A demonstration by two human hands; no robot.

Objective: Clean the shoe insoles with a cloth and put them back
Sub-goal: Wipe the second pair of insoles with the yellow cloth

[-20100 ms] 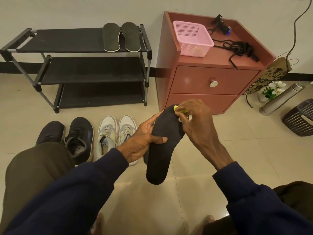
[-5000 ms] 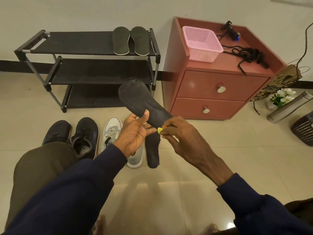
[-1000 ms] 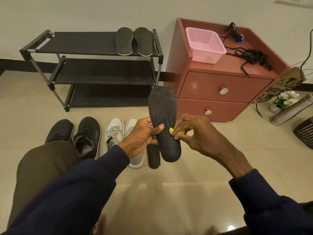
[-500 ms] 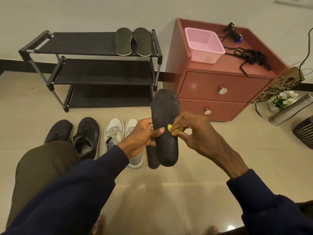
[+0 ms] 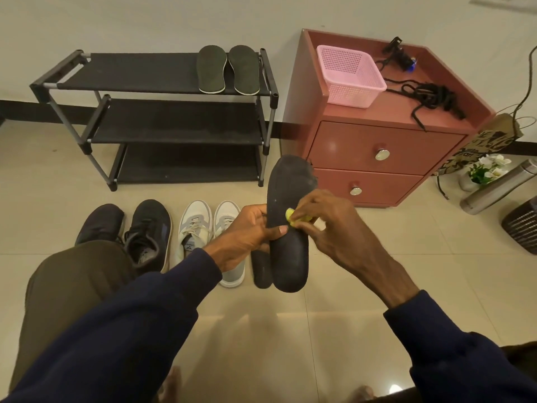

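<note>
A plain pale wall (image 5: 145,18) with a dark skirting strip (image 5: 17,107) meets a glossy beige tiled floor (image 5: 436,242). Against it stand a black three-tier shoe rack (image 5: 174,120) and, just beside it, a reddish two-drawer cabinet (image 5: 348,146) with round metal knobs (image 5: 382,154). Warm light glares off the tiles.

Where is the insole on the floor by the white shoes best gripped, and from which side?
Probably a pinch grip on its near end, coming from the person's side: the floor insole lies flat, that end is bare, a white shoe flanks its left, and the held insole hides the rest.
</note>
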